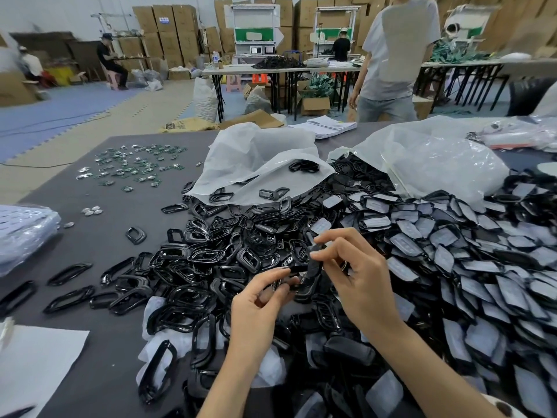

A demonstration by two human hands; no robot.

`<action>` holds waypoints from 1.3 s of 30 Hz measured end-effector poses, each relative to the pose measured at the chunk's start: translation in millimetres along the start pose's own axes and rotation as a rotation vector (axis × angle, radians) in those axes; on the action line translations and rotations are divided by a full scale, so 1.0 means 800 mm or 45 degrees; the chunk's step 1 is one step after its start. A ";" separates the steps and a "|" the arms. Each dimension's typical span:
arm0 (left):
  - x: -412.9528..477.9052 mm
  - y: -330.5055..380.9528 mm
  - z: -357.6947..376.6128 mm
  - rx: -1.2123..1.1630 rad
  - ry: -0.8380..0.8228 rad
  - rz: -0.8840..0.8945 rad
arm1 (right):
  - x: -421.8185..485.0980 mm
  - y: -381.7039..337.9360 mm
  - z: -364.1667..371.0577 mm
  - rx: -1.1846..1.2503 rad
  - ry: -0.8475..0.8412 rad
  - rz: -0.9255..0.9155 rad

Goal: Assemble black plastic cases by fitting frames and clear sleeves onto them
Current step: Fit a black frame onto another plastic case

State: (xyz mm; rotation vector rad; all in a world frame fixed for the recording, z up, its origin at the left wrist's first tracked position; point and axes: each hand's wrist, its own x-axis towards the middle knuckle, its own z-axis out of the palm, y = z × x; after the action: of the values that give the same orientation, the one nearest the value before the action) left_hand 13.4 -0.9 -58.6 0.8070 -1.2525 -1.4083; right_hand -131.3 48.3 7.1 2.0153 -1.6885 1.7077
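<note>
Head: L hand (259, 300), R hand (361, 285) fingers (337, 233) pinch black case (313, 268); bag (256, 158) holds frames (303, 166).

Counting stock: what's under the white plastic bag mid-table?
Black frames poke out beneath the white bag at its front edge; a few lie on top. Whatever else it covers is hidden.

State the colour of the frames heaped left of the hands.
Frames: glossy black, head view.
</note>
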 end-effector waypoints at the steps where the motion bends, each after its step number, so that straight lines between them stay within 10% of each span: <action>1: 0.000 0.000 0.000 0.026 0.008 0.026 | -0.001 0.000 0.001 0.035 0.015 0.022; 15: -0.013 -0.003 0.008 0.742 0.176 0.908 | -0.009 0.003 0.027 0.120 0.118 0.193; 39: -0.008 -0.009 0.005 0.494 0.343 0.679 | -0.002 -0.002 0.001 0.592 0.051 0.604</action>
State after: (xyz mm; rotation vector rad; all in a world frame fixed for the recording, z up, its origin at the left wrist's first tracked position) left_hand 9.2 6.1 -65.1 0.8085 -1.4123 -0.6174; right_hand -129.3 49.7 6.8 1.7936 -2.0291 2.4732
